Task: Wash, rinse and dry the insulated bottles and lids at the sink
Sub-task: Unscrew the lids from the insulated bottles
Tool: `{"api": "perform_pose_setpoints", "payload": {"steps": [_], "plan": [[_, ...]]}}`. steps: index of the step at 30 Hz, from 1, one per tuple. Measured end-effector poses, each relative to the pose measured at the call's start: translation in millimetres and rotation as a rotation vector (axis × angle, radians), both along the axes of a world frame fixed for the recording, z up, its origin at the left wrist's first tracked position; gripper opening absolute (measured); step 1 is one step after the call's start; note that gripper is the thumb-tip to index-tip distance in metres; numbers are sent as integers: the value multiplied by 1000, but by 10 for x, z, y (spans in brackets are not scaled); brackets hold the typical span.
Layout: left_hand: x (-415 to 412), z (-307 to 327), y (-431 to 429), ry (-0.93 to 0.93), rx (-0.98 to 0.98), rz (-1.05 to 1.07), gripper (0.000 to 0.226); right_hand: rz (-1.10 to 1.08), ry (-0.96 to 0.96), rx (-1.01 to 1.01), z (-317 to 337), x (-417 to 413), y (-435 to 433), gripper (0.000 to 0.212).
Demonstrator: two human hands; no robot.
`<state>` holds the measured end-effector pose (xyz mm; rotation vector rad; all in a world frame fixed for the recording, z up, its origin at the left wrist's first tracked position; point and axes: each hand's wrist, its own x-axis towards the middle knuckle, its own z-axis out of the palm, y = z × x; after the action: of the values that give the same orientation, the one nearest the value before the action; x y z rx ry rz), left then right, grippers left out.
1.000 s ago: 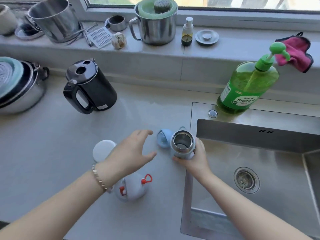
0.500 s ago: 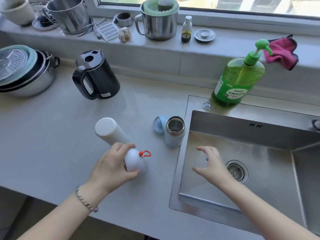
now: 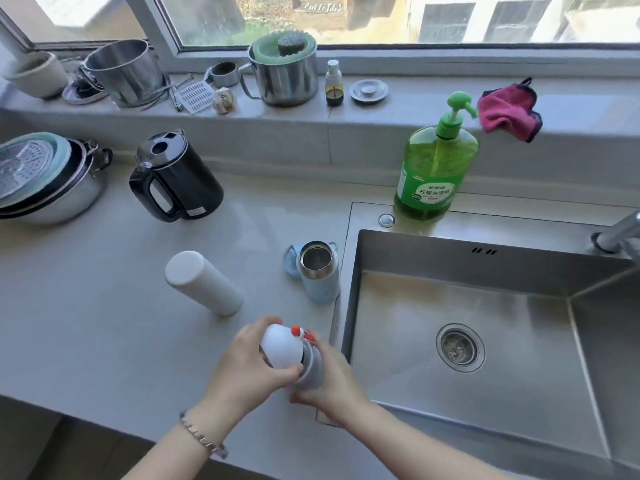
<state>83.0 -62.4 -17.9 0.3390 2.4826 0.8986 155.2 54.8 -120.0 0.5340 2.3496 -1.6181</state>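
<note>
Both hands meet low over the front of the grey stone tabletop (image 3: 86, 323), just beside the left rim of the shiny steel sink (image 3: 415, 251). The left hand (image 3: 242, 368) comes in from the left with its fingers curled over the round white lid with a small red loop (image 3: 282, 348), so it has a firm hold on the top. The right hand (image 3: 332, 379) comes in from the right and wraps its fingers round the dark grey part (image 3: 310, 370) under that lid. I cannot tell just what the grey part is, because the hands hide most of it. It looks like the step is opening up: one hand holds the bottom and the other is set to twist the white lid off, so washing has not begun. The next move needs a tight hold below and a turn on top, and then the loose pieces have to go over to the sink. The tall white bottle (image 3: 204, 282) sits on the tabletop a little way behind the hands, and nobody touches it. The small pale blue bottle with a steel mouth (image 3: 320, 271) stands open right beside the sink rim, and its blue lid (image 3: 291, 261) lies against its left side. The big green soap bottle with a pump (image 3: 434, 171) waits behind the sink, and the pink cloth (image 3: 509, 112) hangs on the sill near it.
</note>
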Motion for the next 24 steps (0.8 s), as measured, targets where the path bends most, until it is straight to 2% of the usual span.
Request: {"api": "perform_pose_setpoints", "payload": {"steps": [4,9,14,17,19,24], "plan": [[-5,15,-49,-88,107,125,57,4,-7,18,64,-78,1,80],[18,55,-85,-139,155,169,53,76,64,137,234,-169,4,67],[41,209,4,-194,286,157,61,89,94,160,406,72,359,59],[7,181,75,-150,341,194,58,73,115,351,509,379,791,63],[23,75,139,-160,327,208,60,84,64,515,608,578,1103,63],[227,-197,355,-302,209,146,67,267,-235,946,937,938,1752,72]]}}
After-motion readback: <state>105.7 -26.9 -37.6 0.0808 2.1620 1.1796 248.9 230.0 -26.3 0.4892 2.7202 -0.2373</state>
